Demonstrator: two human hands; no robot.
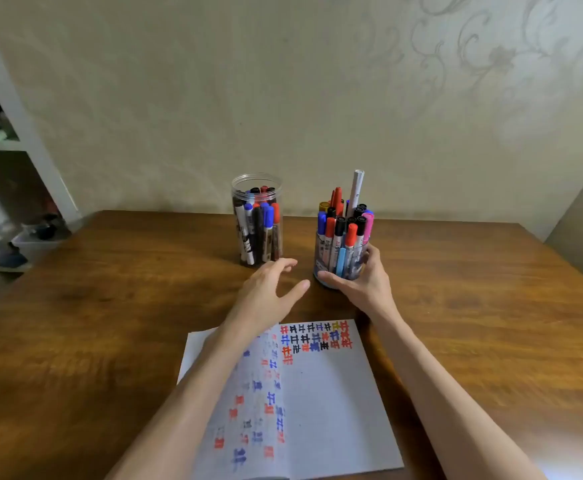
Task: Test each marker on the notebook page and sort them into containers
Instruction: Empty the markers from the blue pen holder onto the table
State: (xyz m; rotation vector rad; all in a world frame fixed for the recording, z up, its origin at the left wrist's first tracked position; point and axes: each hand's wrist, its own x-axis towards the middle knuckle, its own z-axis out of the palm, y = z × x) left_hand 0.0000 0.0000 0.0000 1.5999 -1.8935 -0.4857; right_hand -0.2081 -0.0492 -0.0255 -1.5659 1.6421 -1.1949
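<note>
An open notebook (321, 403) lies near the table's front edge, its pages marked with red, blue and black test strokes. Behind it stand two clear containers. The taller jar (257, 220) on the left holds several markers. The shorter cup (342, 247) on the right is packed with several markers that stick out above its rim. My right hand (363, 277) grips the cup's lower part, thumb on its left side and fingers round its right. My left hand (271, 292) hovers open between the two containers, fingers spread toward the jar's base, holding nothing.
The brown wooden table (110, 306) ends at a patterned wall behind the containers. At the far left, off the table, stand a white shelf unit (9, 109) and a plastic bin (35, 242) with clutter.
</note>
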